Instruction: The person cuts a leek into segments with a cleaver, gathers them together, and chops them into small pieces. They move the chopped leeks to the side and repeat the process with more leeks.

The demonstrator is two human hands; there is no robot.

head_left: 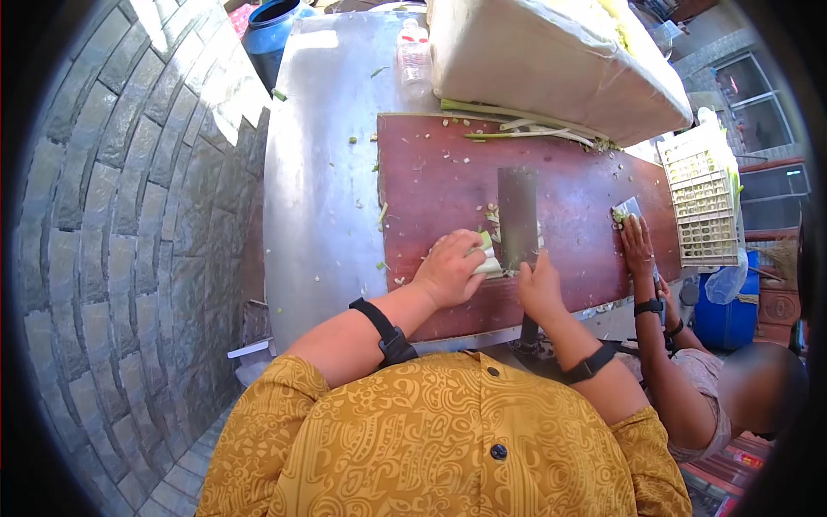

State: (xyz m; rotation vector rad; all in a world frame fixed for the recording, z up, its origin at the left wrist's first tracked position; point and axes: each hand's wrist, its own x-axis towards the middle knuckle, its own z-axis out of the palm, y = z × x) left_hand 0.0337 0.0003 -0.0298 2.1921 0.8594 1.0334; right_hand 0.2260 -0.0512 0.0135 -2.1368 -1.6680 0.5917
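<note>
My left hand (451, 269) presses a small bunch of green onion stalks (492, 264) down on the reddish-brown board (439, 189), its fingers curled over them. In my right hand (540, 289) is a cleaver (517, 215), its broad blade pointing away from me and its handle sticking out below my fist. The blade stands just right of the stalk ends. Small chopped bits lie around the blade, partly hidden by it.
A co-worker's hand (637, 246) rests by another blade (631, 207) on the board's right side. Long green onions (525, 125) lie along the far edge, beside a large white block-shaped container (551, 73). A plastic bottle (414, 65) and a pale crate (702, 207) stand nearby.
</note>
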